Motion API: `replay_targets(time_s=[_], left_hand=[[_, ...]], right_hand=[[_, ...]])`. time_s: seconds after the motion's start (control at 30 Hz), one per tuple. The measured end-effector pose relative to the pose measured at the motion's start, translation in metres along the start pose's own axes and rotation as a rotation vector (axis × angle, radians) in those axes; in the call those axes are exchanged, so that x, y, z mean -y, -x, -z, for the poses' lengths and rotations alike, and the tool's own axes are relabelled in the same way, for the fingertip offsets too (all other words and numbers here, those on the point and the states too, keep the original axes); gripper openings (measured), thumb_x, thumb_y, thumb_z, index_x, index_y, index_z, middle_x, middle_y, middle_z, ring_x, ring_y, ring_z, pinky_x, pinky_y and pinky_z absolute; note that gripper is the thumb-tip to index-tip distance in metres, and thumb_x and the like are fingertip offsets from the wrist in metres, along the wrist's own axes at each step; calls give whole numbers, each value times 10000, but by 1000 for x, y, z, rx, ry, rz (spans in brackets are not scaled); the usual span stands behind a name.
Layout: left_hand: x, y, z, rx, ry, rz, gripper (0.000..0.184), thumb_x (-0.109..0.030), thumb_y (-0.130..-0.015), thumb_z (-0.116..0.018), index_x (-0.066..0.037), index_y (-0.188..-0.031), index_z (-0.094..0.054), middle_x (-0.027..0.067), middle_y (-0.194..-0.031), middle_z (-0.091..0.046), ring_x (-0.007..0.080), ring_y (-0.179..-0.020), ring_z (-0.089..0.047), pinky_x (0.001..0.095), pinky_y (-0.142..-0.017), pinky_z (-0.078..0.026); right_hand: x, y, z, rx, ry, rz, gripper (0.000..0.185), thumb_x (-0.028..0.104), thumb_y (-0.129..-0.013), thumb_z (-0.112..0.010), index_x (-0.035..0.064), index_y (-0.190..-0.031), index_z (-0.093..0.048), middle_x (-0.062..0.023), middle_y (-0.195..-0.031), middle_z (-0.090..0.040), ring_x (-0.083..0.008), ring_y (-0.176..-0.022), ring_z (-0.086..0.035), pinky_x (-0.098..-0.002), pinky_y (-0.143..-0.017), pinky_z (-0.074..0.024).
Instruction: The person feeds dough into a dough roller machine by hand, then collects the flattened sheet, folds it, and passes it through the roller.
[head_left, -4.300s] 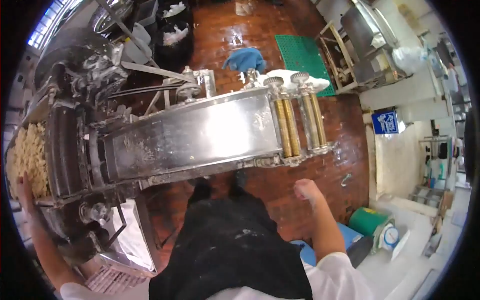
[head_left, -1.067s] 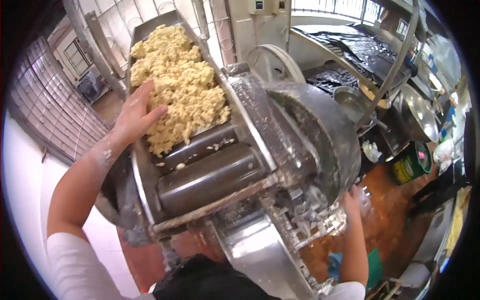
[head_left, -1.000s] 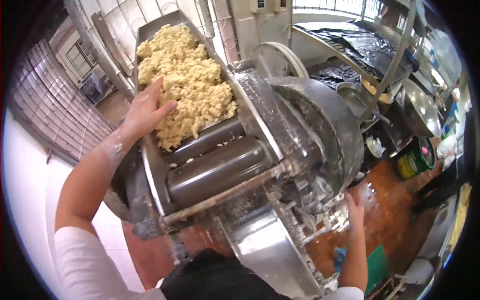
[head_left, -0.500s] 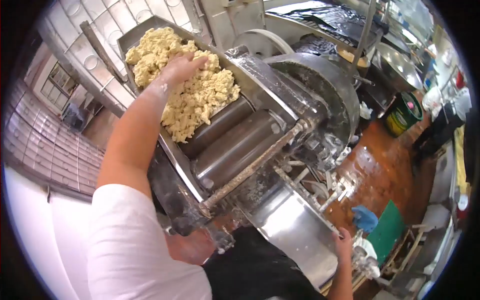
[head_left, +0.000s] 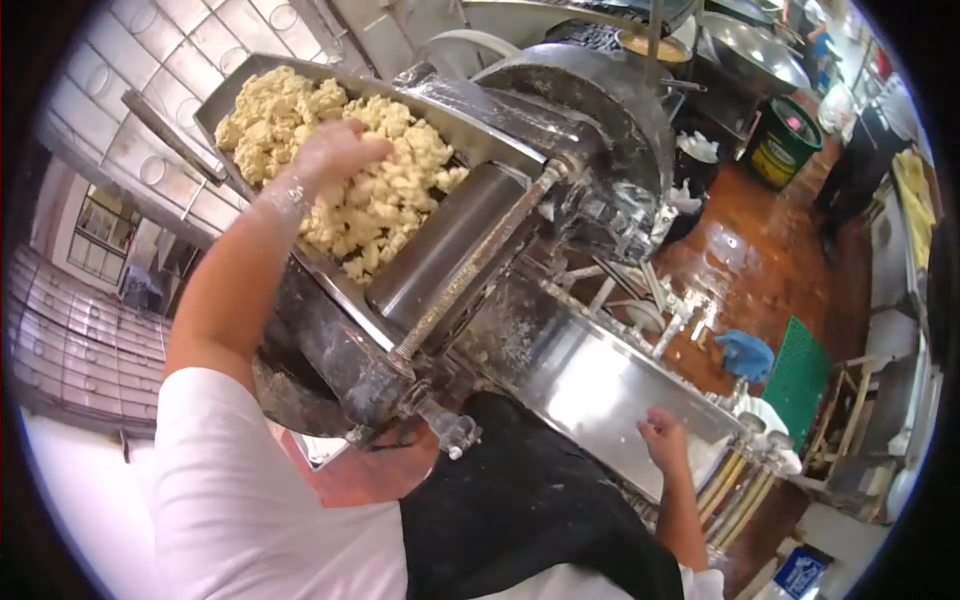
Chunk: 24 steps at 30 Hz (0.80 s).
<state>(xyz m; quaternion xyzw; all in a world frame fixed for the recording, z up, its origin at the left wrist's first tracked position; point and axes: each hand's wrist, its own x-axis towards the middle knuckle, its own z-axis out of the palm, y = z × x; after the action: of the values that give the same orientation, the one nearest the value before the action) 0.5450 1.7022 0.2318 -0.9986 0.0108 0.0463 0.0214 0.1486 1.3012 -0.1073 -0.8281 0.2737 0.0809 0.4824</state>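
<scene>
At nine o'clock in your view, a pale metal grille (head_left: 95, 335) stands beyond the machine. At ten o'clock, the metal hopper (head_left: 487, 133) sits at a slant, and the crumbly yellow dough (head_left: 385, 220) lies heaped in it, reaching down to the smooth dark roller (head_left: 455, 235). Your left hand (head_left: 338, 155) is on the dough, palm down, the thumb apart from the loosely bent fingers; it is slightly blurred, and you cannot tell how deep the fingertips go. Your black apron (head_left: 520, 500) shows at six o'clock, below the machine. Toward four o'clock, the shiny metal chute (head_left: 565, 375) slopes away, and your right hand (head_left: 665, 442) is over it, fingers loosely curled with nothing visible in them; whether it touches the metal, you cannot tell. Just beyond that hand, the brass-coloured ribbed rollers (head_left: 722, 484) cross the chute's far end. Between three and four o'clock, a blue cloth (head_left: 745, 356) lies beside a green mat (head_left: 799, 378), while a dark green bucket (head_left: 782, 150) stands on the reddish floor (head_left: 745, 250) at two o'clock
</scene>
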Motion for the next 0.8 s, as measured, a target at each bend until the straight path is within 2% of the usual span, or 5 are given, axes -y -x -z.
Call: replay_targets(time_s=[0.3,0.43,0.53,0.63,0.8], left_hand=[[-10,64,-18,-167,-37,-102,786,-605,-803,-586,-39,-1337,-471,215,-1341,-453,351,-1229,-479,435,-1024,-396],[-2,61,-27,-688,-291,-356,589,-578,-848,-560,-74,-1151,-587,159,-1214,-569,322,-1107,-570,452,-911,-452],[-27,59,-16,-59,32,35,504,-548,-878,-525,-73,-1008,-633,157,-977,-665,329,-951,-636,452,-834,-477],[-30,43,-37,-218,-21,-23,497,-527,-900,-483,-60,-949,-646,177,-813,-673,351,-851,-654,457,-802,-486],[-36,34,-56,-181,89,-26,446,-430,-923,-404,-74,-997,-662,170,-945,-677,362,-930,-637,465,-846,-481]], right_hand=[[-27,-5,1,26,53,4,453,297,-793,-714,-1,-1124,-630,-178,-975,-692,-267,-896,-668,-367,-806,-514],[-29,-14,5,63,65,-6,461,308,-797,-708,-1,-1130,-628,-184,-986,-692,-272,-912,-669,-359,-812,-513],[-23,-13,5,56,67,33,459,307,-798,-707,-2,-1129,-631,-185,-1011,-691,-277,-928,-669,-357,-820,-513],[-13,-14,0,110,100,13,468,322,-790,-694,0,-1124,-632,-205,-1071,-672,-289,-916,-670,-367,-817,-516],[-5,-19,-20,204,97,103,453,316,-790,-700,-6,-1102,-637,-187,-1021,-683,-286,-894,-672,-366,-805,-520]])
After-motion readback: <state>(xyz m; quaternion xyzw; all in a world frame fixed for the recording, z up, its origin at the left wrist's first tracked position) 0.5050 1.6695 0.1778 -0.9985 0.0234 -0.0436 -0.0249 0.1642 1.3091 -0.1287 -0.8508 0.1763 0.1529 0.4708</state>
